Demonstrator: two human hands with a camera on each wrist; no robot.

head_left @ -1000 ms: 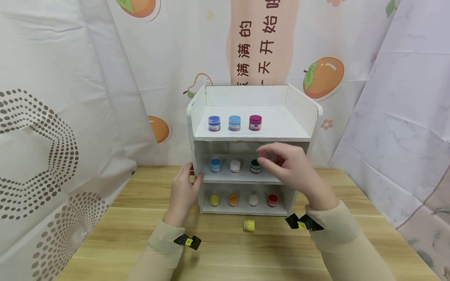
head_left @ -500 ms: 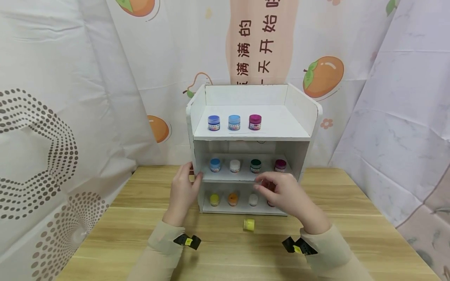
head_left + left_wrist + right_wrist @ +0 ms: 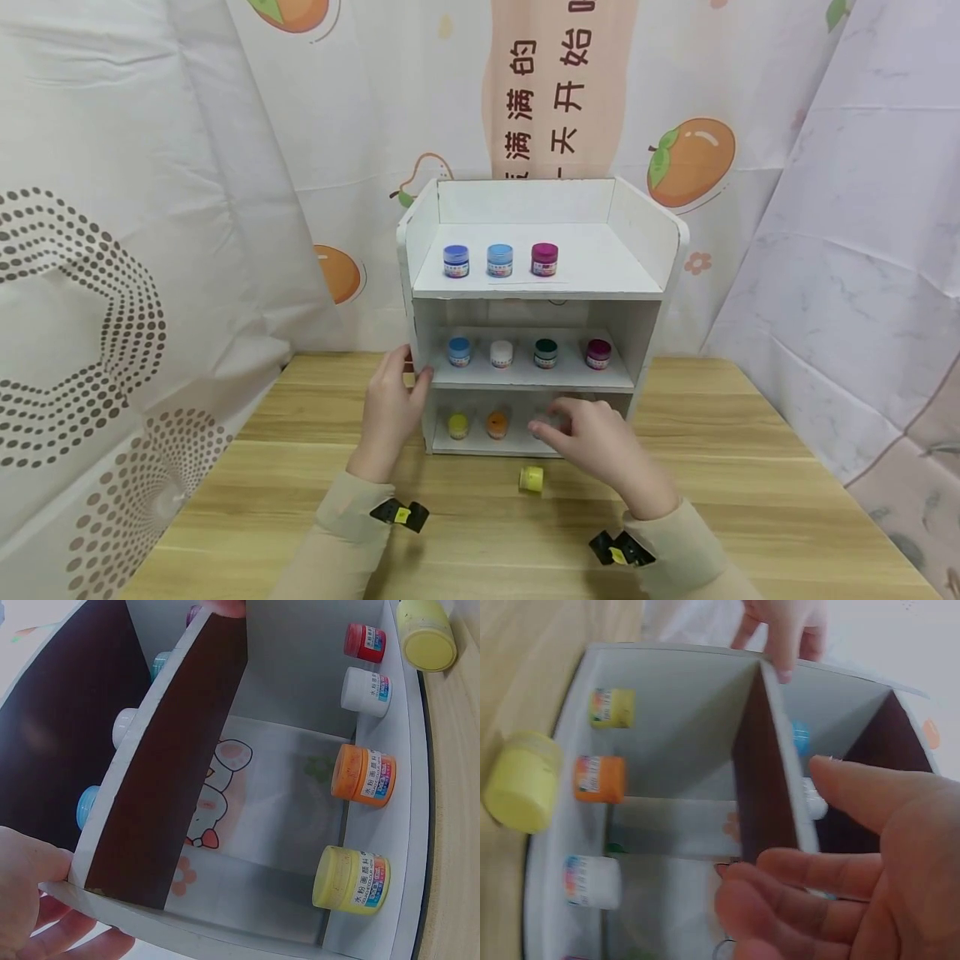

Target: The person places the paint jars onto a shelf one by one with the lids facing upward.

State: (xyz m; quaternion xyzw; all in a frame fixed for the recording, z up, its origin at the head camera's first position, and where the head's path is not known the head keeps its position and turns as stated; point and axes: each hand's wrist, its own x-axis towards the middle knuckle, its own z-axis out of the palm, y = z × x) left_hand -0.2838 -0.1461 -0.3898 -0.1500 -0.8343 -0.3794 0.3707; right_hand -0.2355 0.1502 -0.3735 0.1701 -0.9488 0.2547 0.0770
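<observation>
My left hand [image 3: 391,404] grips the left side panel of a white shelf unit [image 3: 600,258], thumb on the front edge and fingers around the outside. In front of the bottom tier hovers my right hand [image 3: 600,437], fingers loosely bent, nothing in them. It covers the red paint jar [image 3: 365,642] and part of the white paint jar [image 3: 366,691] in the head view. Left of these stand an orange paint jar [image 3: 497,425] and a yellow paint jar [image 3: 457,426]. On the table before the unit, another yellow paint jar [image 3: 532,479] lies on its side.
The middle tier bears a blue jar [image 3: 459,352], a white jar [image 3: 501,354], a dark green jar [image 3: 545,353] and a purple jar [image 3: 598,354]. Up top are two blue jars and a magenta jar [image 3: 544,259]. A patterned curtain [image 3: 360,125] hangs behind.
My right hand has come down from the middle tier to the bottom tier, uncovering the purple jar and covering the red one. The left hand has stayed on the side panel.
</observation>
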